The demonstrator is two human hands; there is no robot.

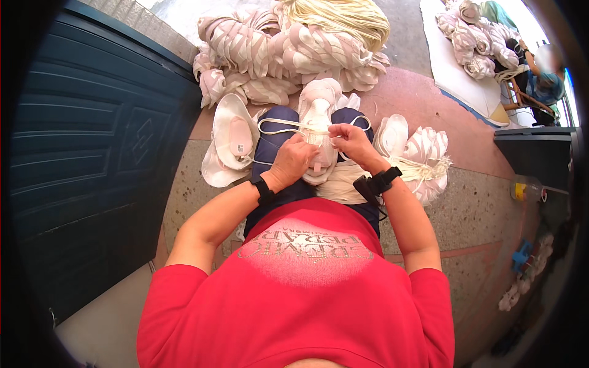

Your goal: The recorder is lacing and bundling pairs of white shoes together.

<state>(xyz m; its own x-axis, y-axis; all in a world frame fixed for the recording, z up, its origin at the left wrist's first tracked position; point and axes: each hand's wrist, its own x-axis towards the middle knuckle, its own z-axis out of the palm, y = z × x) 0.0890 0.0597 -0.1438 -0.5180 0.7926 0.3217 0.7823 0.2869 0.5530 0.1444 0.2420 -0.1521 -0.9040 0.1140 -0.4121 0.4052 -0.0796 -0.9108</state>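
Note:
A pink-and-white shoe upper (318, 101) lies lengthwise on my lap, between my knees in dark blue trousers. A cream shoelace (279, 122) crosses its eyelets and loops out to both sides. My left hand (294, 159) is closed at the left edge of the upper, with lace running out from its fingers. At the right edge, my right hand (354, 145) pinches the lace between thumb and forefinger. The exact grip of the left fingertips is partly hidden. Under my right forearm rests a bundle of cream laces (340, 184).
Two pale shoe uppers (230, 144) lie left of my legs; more tied uppers (426, 153) are on the right. Ahead sits a big pile of uppers (257, 52) with a lace hank (343, 18). A dark blue door (92, 141) stands left. Another person (543, 83) sits far right.

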